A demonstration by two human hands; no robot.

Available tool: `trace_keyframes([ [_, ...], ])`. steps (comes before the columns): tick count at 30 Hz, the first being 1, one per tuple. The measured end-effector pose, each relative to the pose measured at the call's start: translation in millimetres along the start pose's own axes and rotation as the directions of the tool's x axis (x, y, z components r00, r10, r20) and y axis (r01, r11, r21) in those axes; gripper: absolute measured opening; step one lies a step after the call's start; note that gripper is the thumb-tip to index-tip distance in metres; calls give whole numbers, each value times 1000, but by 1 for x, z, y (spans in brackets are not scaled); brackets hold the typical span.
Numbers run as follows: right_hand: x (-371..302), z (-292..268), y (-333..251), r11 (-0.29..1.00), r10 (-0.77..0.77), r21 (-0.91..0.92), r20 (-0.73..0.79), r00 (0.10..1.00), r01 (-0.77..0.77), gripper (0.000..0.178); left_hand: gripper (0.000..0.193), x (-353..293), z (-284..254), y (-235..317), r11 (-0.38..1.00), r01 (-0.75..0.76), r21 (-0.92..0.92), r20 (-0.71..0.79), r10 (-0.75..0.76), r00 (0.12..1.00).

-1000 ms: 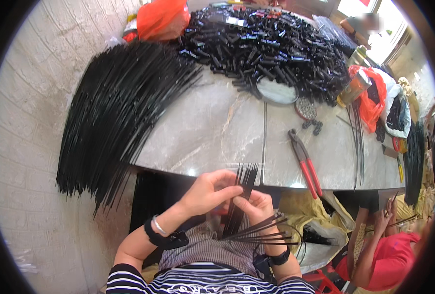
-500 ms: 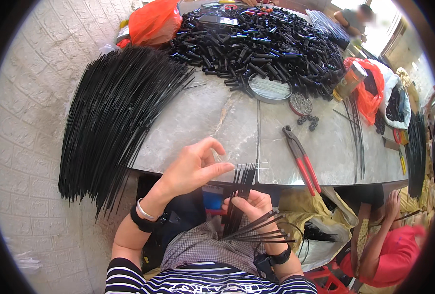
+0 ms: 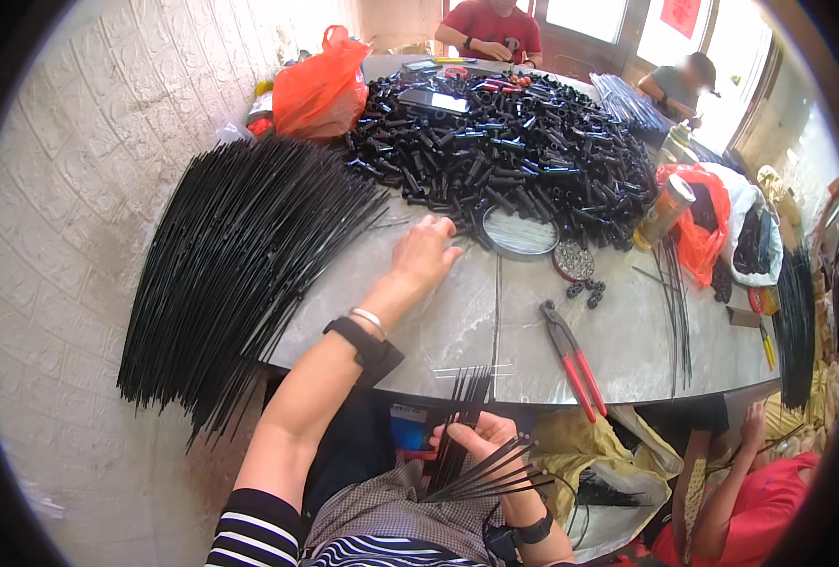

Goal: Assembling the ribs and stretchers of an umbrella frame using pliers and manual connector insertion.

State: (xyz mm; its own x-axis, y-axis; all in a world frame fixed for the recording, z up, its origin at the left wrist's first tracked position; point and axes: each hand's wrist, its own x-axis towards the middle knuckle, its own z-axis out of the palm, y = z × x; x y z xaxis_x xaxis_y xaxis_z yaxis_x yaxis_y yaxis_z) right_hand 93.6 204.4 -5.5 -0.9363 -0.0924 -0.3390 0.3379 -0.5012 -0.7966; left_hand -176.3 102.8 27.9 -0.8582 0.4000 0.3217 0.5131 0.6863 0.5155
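My left hand (image 3: 424,253) reaches over the table, thumb and fingers apart and nothing seen in them. It is nearest to the front of a big pile of black tubular pieces (image 3: 495,151). My right hand (image 3: 484,437) is closed round a bunch of thin black rods (image 3: 459,425), held upright at the table's near edge. More rods with small knobbed ends fan out to the right below that hand. A few fine pale wires (image 3: 452,369) cross the upper ends of the bunch. Beside the pile stands a round tin (image 3: 521,253) filled with thin pale sticks.
A large sheaf of black rods (image 3: 240,274) overhangs the table's left side. Red-handled pincers (image 3: 572,359) lie right of centre, near a small tin of metallic bits (image 3: 572,261). An orange bag (image 3: 320,90) and can (image 3: 663,213) flank the pile. Other people sit around.
My left hand has left the rod bunch and moved forward to the pile of black pieces. My right hand keeps its grip. The view has tilted up, showing a person in red across the table.
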Motion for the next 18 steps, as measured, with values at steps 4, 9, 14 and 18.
trace_keyframes([
  [4, 1, -6, 4, 999, -31, 7, 11, 999, 31, 15, 29, 16, 22, 8, 994, 42, 97, -6, -42, 999],
  [9, -2, -3, 3, 999, -37, 4, 21, 999, 37, 15, 26, 24, 37, 2, 981, 101, 165, -32, -97, 995],
  [14, -5, -5, 5, 999, -40, 37, 25, 999, 39, 15, 20, 20, 29, 1, 980, 112, 165, -53, -105, 993],
  [18, -10, -6, 1, 999, -26, 38, 25, 999, 25, 13, 16, -13, -3, -6, 998, -47, 49, -78, 51, 996],
])
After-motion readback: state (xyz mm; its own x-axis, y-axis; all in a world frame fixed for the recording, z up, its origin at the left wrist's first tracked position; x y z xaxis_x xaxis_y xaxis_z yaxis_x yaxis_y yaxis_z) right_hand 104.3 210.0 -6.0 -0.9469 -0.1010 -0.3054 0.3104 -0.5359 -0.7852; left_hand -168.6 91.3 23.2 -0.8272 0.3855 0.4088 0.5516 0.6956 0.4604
